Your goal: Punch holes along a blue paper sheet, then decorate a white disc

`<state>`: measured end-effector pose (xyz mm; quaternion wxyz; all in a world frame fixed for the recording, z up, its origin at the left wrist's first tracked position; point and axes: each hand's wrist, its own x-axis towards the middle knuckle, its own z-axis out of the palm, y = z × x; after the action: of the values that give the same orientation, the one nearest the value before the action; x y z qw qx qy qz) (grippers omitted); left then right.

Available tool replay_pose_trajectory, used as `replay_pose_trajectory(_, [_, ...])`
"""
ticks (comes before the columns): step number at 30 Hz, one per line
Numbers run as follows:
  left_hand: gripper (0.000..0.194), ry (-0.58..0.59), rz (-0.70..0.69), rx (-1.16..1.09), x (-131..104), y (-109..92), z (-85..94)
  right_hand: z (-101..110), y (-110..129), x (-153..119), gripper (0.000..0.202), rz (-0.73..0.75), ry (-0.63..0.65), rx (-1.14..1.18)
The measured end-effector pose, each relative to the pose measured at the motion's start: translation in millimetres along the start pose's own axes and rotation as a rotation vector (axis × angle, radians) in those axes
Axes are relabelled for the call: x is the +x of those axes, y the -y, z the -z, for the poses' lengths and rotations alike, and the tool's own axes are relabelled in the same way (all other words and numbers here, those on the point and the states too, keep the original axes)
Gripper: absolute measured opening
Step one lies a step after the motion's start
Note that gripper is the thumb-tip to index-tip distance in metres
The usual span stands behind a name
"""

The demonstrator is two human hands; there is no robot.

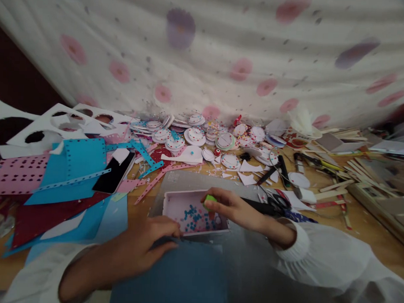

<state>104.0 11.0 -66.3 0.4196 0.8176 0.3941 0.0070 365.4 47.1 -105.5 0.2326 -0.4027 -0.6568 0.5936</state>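
Note:
My right hand (231,208) pinches a small green craft punch (210,200) over the right side of a shallow white box (175,201). Small blue and pink punched paper pieces (195,218) lie scattered inside the box. My left hand (152,242), slightly blurred, grips the upper left edge of a dark blue paper sheet (184,274) between thumb and fingers. That sheet lies just in front of the box, and the left fingertips are at the box's near left corner. Beneath both is a grey mat (245,254).
Punched blue sheets (84,160), a pink sheet (18,174) and a phone (115,170) lie left. Piled decorated paper discs (194,135) line the back by a flowered curtain (205,50). Scissors (279,203), wooden sticks (336,187) and a paper cup (300,137) are right.

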Motion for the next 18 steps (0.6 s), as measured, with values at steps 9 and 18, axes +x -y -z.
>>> replay_pose_trajectory(9, [0.026, -0.029, 0.104, -0.019, -4.2, 10.7, -1.3, -24.4, -16.0, 5.9, 0.045, 0.099, -0.174, -0.153])
replay_pose_trajectory(18, [0.025, -0.012, -0.024, 0.158, -12.8, 13.2, 12.4, -25.5, -25.8, 38.8, 0.026, 0.184, -0.317, -0.437])
